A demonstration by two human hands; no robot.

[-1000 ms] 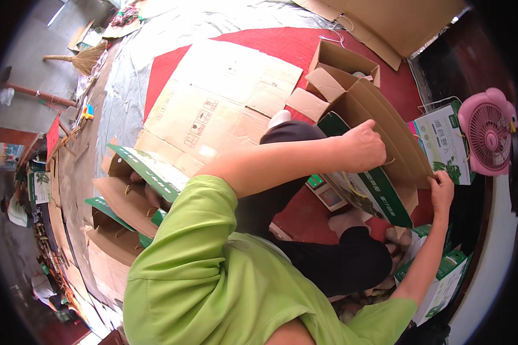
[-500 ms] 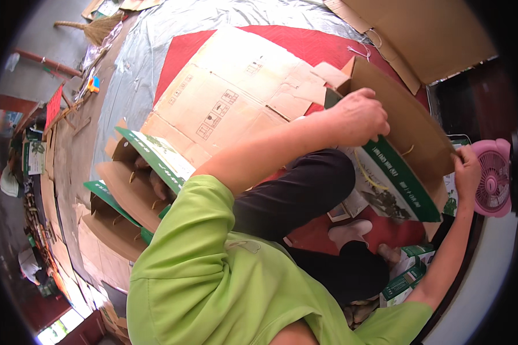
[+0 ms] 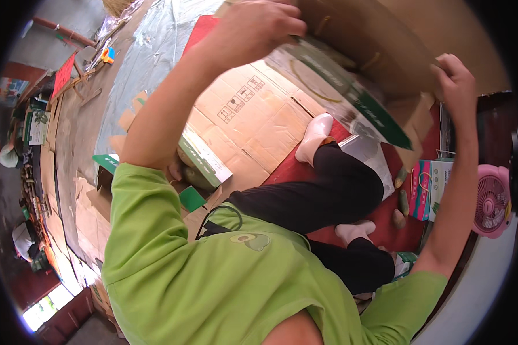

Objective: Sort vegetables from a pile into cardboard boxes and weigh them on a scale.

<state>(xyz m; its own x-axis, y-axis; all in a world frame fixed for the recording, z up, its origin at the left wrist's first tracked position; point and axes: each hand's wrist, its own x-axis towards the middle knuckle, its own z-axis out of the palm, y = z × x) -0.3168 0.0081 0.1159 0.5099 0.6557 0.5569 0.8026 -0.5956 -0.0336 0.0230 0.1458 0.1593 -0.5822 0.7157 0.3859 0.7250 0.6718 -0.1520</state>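
Observation:
A green-and-white carton (image 3: 380,115) with yellow rope handles is raised in front of me, tilted and partly blurred. My left hand (image 3: 253,29) is closed over its upper left edge. At the far right, my right hand (image 3: 456,86) grips the brown cardboard edge of the same carton. Some brownish pieces show inside, too blurred to name. Beside my left arm stands another open green-and-white carton (image 3: 204,158), with brown oblong produce partly visible in it. Below the raised carton, several oblong pieces of produce (image 3: 404,201) lie on the red mat (image 3: 334,234).
A flattened cardboard sheet (image 3: 242,132) lies ahead on the mat. A pink-and-blue box (image 3: 421,190) stands by my right forearm, near a pink fan (image 3: 492,198). My legs (image 3: 328,184) are bent across the mat. A large brown cardboard panel (image 3: 472,46) stands at the upper right.
Both hands have lifted the carton up and forward, away from my lap, my left hand moving far up and left. The pink-and-blue box and the loose produce have come into view.

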